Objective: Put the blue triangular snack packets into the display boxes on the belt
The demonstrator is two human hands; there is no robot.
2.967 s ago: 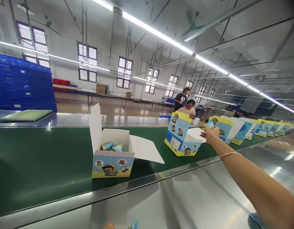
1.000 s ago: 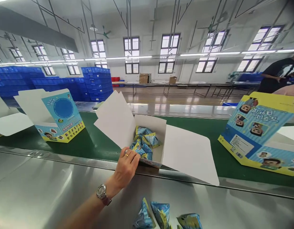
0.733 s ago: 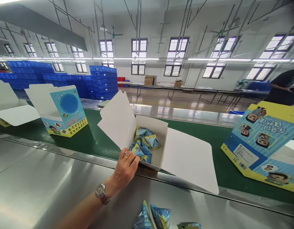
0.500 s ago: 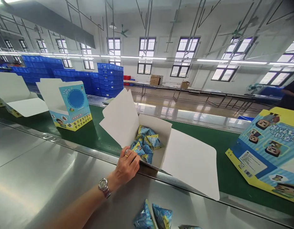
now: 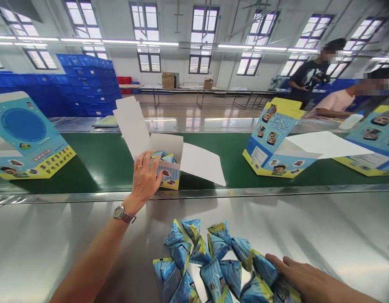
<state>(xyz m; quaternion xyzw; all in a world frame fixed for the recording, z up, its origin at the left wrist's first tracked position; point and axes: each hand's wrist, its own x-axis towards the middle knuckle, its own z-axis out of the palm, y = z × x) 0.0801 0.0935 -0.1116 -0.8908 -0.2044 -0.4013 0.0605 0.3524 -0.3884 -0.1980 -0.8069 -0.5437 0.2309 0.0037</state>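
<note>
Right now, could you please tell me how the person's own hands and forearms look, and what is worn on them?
No gloves or sleeves show. The left hand has a gold-coloured ring on one finger, and its wrist a silver-coloured watch with a round case and metal band. On the right hand, no ring or watch can be seen.

You are in a big factory hall with a packing line, because a long green belt (image 5: 234,168) runs past your shiny metal table (image 5: 308,219), and open boxes (image 5: 170,173) with bright pictures stand in a row on it. Past the belt you can see tall stacks of blue bins (image 5: 93,92), long tables (image 5: 189,89) and a white wall (image 5: 169,25) full of big windows (image 5: 204,25). Long lamps (image 5: 140,43) shine in lines, and two other people (image 5: 310,75) are over on your right.
</note>
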